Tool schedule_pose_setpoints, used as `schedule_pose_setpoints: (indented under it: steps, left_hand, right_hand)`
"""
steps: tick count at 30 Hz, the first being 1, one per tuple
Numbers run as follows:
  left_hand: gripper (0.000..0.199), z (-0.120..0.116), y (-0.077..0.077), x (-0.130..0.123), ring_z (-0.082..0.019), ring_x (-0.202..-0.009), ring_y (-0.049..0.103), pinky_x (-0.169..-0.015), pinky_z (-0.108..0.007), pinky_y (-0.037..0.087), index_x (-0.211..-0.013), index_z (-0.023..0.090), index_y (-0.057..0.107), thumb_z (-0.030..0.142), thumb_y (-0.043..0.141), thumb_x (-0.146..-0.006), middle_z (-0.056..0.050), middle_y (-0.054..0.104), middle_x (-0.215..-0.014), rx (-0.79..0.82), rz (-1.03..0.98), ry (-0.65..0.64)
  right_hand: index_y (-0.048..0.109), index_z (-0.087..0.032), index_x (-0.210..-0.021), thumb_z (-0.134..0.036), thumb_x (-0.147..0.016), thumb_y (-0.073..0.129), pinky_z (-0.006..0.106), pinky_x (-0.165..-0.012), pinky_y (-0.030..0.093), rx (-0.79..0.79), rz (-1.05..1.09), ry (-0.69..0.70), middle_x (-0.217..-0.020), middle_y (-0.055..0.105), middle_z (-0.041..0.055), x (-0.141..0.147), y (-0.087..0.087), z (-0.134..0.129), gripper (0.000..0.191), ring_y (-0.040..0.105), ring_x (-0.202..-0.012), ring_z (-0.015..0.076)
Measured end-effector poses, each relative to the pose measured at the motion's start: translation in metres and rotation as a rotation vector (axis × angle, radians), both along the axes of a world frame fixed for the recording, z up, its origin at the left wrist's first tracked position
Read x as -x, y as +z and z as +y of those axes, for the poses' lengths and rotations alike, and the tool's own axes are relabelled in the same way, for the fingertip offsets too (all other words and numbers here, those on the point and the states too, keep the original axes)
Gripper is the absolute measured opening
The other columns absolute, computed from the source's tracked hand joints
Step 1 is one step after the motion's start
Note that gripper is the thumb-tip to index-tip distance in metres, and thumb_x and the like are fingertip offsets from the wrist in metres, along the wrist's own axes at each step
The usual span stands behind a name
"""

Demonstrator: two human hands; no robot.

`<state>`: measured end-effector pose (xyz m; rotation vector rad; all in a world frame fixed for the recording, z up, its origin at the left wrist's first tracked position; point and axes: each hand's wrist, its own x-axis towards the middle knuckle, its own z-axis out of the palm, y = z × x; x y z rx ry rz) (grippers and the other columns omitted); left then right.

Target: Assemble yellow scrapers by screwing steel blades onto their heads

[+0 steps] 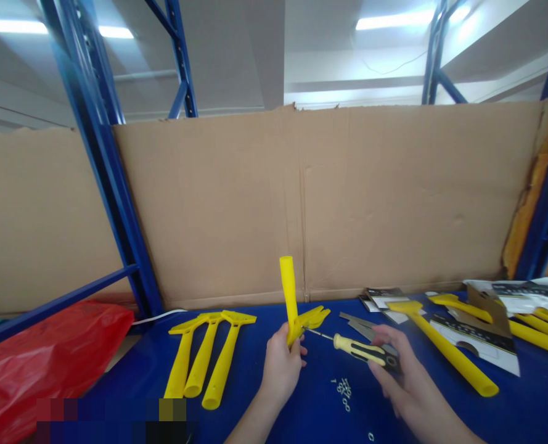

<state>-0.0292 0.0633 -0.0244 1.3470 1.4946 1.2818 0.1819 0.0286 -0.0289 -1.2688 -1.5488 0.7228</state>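
Bright overhead here, long white ceiling lights [395,20] glaring, tall blue metal posts [132,246] slanting with wide-angle stretch, and coarse pixel blocks [111,420] covering the lower left!

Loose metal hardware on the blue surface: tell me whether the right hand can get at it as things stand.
Probably not freely: the right hand is holding the screwdriver. Otherwise the way looks open, with nothing visible between it and the loose metal hardware.
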Motion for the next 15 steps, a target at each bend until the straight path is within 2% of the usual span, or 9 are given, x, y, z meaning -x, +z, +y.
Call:
schedule_pose_setpoints:
  steps: [3,5,6,8,10,11,13,15]
  left_hand:
    - [0.022,-0.001,0.000,0.000,-0.010,-0.060,0.061,-0.045,-0.018,0.050,-0.094,0.010,0.059,0.003,0.043,-0.081,-0.007,0.063,-0.087,-0.002,0.021,-0.021]
    - [0.023,-0.001,-0.001,0.001,-0.010,-0.061,0.061,-0.045,-0.017,0.049,-0.094,0.011,0.059,0.003,0.042,-0.081,-0.007,0.063,-0.087,-0.008,0.043,-0.036]
    - [0.023,-0.001,-0.001,0.001,-0.010,-0.061,0.061,-0.045,-0.017,0.049,-0.094,0.011,0.059,0.003,0.042,-0.081,-0.007,0.063,-0.087,-0.010,0.050,-0.039]
    - [0.023,0.000,-0.001,0.000,-0.010,-0.061,0.061,-0.045,-0.017,0.049,-0.094,0.011,0.059,0.003,0.042,-0.081,-0.007,0.063,-0.087,-0.005,0.052,-0.026]
    - [0.022,0.001,-0.002,0.000,-0.010,-0.059,0.061,-0.044,-0.018,0.050,-0.093,0.011,0.059,0.003,0.042,-0.081,-0.007,0.063,-0.086,0.002,0.043,-0.007]
    - [0.021,0.002,-0.002,0.000,-0.010,-0.059,0.061,-0.044,-0.018,0.050,-0.092,0.011,0.059,0.002,0.043,-0.081,-0.007,0.063,-0.086,0.003,0.036,0.002]
    - [0.021,0.002,-0.002,0.000,-0.010,-0.057,0.061,-0.044,-0.018,0.050,-0.091,0.011,0.059,0.002,0.044,-0.080,-0.007,0.063,-0.085,0.000,0.023,0.012]
    - [0.021,0.001,-0.002,0.000,-0.010,-0.058,0.061,-0.044,-0.018,0.050,-0.092,0.011,0.059,0.002,0.044,-0.080,-0.007,0.064,-0.086,-0.007,0.022,0.006]
  right_hand:
    - [0.043,-0.027,-0.119,-0.057,-0.084,0.040,0.025,-0.035,0.042,0.085,-0.031,-0.031,-0.075,0.061,0.0002,-0.001,0.004,0.002,0.046,0.043,-0.033,0.0091]
    - [0.044,-0.027,-0.119,-0.060,-0.085,0.032,0.024,-0.033,0.040,0.155,-0.026,-0.047,-0.055,0.052,-0.0047,0.003,0.009,-0.001,0.048,0.041,-0.030,0.0108]
    - [0.042,-0.027,-0.121,-0.061,-0.085,0.032,0.023,-0.029,0.037,0.171,-0.004,-0.070,-0.056,0.051,-0.0045,0.006,0.010,-0.003,0.050,0.042,-0.032,0.0120]
    - [0.036,-0.029,-0.125,-0.060,-0.081,0.040,0.021,-0.027,0.035,0.139,0.076,-0.098,-0.082,0.059,0.0019,0.010,0.010,-0.006,0.054,0.048,-0.040,0.0123]
    - [0.031,-0.031,-0.127,-0.057,-0.078,0.047,0.020,-0.026,0.036,0.107,0.104,-0.054,-0.107,0.055,0.0073,0.010,0.007,-0.005,0.057,0.051,-0.047,0.0117]
    - [0.030,-0.031,-0.128,-0.056,-0.078,0.048,0.020,-0.027,0.036,0.110,0.087,-0.018,-0.113,0.053,0.0084,0.009,0.005,-0.004,0.058,0.051,-0.048,0.0108]
    - [0.030,-0.031,-0.129,-0.056,-0.081,0.044,0.020,-0.028,0.037,0.150,0.007,0.031,-0.110,0.055,0.0082,0.004,0.002,-0.002,0.056,0.048,-0.043,0.0086]
    - [0.030,-0.030,-0.130,-0.057,-0.086,0.034,0.020,-0.030,0.037,0.196,-0.069,0.030,-0.097,0.060,0.0059,-0.001,0.002,-0.001,0.052,0.045,-0.039,0.0084]
